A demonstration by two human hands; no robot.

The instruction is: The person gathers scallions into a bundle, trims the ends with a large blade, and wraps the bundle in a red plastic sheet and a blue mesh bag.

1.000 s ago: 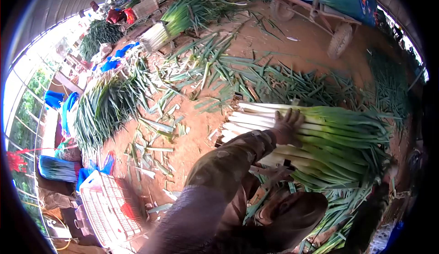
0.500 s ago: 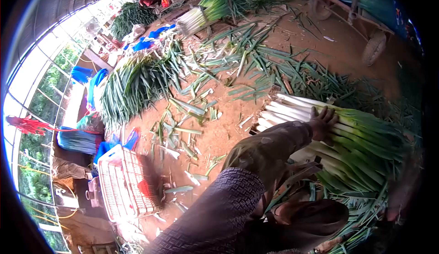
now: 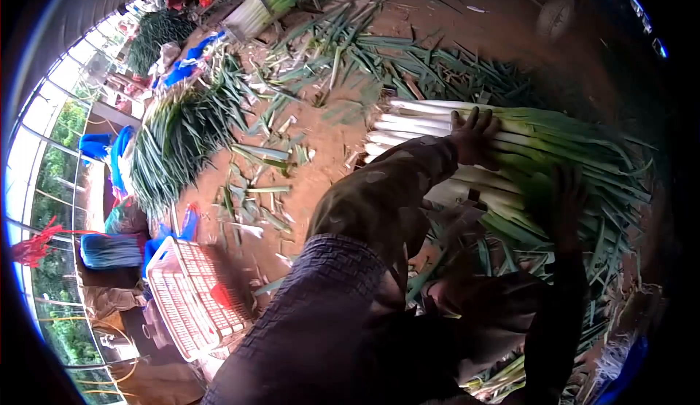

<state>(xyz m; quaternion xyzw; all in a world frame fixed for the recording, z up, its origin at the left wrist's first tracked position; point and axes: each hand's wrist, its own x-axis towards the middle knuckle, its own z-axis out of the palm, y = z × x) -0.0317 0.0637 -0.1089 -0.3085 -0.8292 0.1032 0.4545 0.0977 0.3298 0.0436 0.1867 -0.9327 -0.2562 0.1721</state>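
A thick bundle of leeks (image 3: 543, 150) lies before me, white root ends to the left and green tops to the right. My left hand (image 3: 475, 139) rests flat on the stalks where white turns green, fingers spread. Farther along, on the green leaves, my right hand (image 3: 569, 199) is laid with its fingers stretched out; it is dim and slightly blurred. Part of the bundle's near side is hidden by my left forearm. Below the left hand, a metal bracket-like part (image 3: 467, 212) shows beside the stalks.
Loose leaf trimmings (image 3: 266, 157) litter the dirt floor. Another leek pile (image 3: 186, 139) lies to the left, and a tied bundle (image 3: 251, 15) stands farther back. A pink plastic crate (image 3: 200, 299) sits at lower left. A cart wheel (image 3: 555, 17) is at upper right.
My right hand has come in from the lower right onto the leek leaves. My left hand stays on the bundle. The whole view has shifted, so things appear farther left and higher.
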